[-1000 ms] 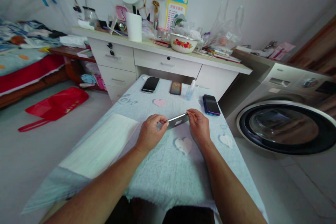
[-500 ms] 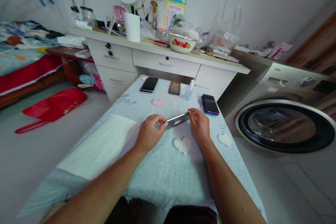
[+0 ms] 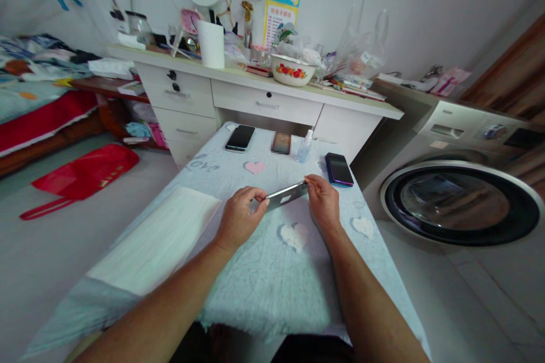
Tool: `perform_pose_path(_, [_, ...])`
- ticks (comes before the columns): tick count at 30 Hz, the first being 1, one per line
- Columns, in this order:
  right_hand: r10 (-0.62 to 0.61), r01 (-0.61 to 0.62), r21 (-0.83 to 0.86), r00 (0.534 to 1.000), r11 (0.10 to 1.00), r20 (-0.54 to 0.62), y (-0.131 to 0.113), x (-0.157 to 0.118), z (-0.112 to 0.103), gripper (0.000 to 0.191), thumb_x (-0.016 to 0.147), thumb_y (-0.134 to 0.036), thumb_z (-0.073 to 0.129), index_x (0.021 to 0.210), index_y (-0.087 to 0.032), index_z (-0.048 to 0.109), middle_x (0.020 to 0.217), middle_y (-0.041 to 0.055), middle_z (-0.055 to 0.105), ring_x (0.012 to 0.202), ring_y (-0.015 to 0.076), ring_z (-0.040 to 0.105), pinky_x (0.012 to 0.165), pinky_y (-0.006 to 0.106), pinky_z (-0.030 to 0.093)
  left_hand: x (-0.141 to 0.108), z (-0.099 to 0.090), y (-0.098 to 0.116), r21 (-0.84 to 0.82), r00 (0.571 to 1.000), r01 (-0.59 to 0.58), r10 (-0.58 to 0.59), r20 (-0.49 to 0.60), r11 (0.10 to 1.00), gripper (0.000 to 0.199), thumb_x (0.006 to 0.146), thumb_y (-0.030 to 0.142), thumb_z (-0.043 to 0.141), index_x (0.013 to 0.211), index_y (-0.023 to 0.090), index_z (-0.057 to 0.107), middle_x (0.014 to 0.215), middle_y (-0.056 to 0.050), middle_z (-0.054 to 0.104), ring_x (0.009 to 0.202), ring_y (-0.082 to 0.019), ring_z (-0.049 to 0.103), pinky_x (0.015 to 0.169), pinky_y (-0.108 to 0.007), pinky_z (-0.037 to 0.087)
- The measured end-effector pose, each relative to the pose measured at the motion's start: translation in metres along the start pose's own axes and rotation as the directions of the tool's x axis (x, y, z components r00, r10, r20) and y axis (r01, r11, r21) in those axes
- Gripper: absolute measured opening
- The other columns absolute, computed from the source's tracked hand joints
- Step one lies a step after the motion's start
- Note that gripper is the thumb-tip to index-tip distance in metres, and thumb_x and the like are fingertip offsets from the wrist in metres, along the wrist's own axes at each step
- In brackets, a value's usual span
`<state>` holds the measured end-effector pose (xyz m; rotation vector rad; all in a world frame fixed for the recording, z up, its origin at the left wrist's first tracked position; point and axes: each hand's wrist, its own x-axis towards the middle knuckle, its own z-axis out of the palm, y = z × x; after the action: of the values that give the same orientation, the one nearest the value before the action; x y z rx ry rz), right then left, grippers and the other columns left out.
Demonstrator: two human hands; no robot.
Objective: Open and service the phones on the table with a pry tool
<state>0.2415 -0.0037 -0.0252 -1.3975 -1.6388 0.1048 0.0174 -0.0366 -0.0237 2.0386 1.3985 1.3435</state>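
Note:
My left hand (image 3: 242, 214) pinches the near-left end of a phone (image 3: 286, 197) between thumb and fingers. At its other end my right hand (image 3: 322, 199) grips the corner. Held tilted above the cloth, the phone shows a thin shiny edge and a dark, glossy face with a pale patch on it. A dark phone (image 3: 339, 169) in a blue-purple case lies just beyond my right hand. Farther back stand a clear spray bottle (image 3: 304, 146) and a small blurred-out brown item (image 3: 281, 143). Another black-screened phone (image 3: 240, 138) rests at the back left.
A pale blue cloth with hearts covers the table (image 3: 272, 289). White sheet material (image 3: 157, 238) lies along its left side. Behind is a desk (image 3: 268, 103) with a flowered bowl (image 3: 293, 71) and paper roll (image 3: 212, 45). A washing machine (image 3: 464, 198) stands right; a red bag (image 3: 87, 170) lies on the floor.
The whole view has shifted slightly, so things appear a little farther left. Both hands keep the same hold on the phone.

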Motion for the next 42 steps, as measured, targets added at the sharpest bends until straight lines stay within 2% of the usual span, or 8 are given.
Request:
perform_pose_path(31, [0.07, -0.07, 0.024, 0.997, 0.997, -0.029, 0.015, 0.006, 0.002, 0.027, 0.091, -0.032, 0.049, 0.103, -0.019, 0.069, 0.098, 0.0071, 0.073, 0.088, 0.0215, 0.066, 0.08, 0.033, 0.05, 0.001, -0.001, 0.003, 0.018, 1.0, 0.024, -0.024, 0.015, 1.0, 0.004, 0.08, 0.018, 0.059, 0.082, 0.02, 0.062, 0.08, 0.0, 0.065, 0.081, -0.017, 0.061, 0.077, -0.03, 0.046])
perform_pose_path(42, [-0.028, 0.028, -0.021, 1.0, 0.999, 0.012, -0.007, -0.001, 0.004, 0.025, 0.091, -0.026, 0.047, 0.101, -0.021, 0.07, 0.095, 0.006, 0.071, 0.087, 0.02, 0.064, 0.082, 0.032, 0.048, 0.001, 0.001, 0.001, 0.022, 1.0, 0.02, -0.02, 0.011, 1.0, 0.005, 0.08, 0.017, 0.059, 0.082, 0.021, 0.061, 0.08, 0.0, 0.064, 0.081, -0.016, 0.061, 0.076, -0.03, 0.047])
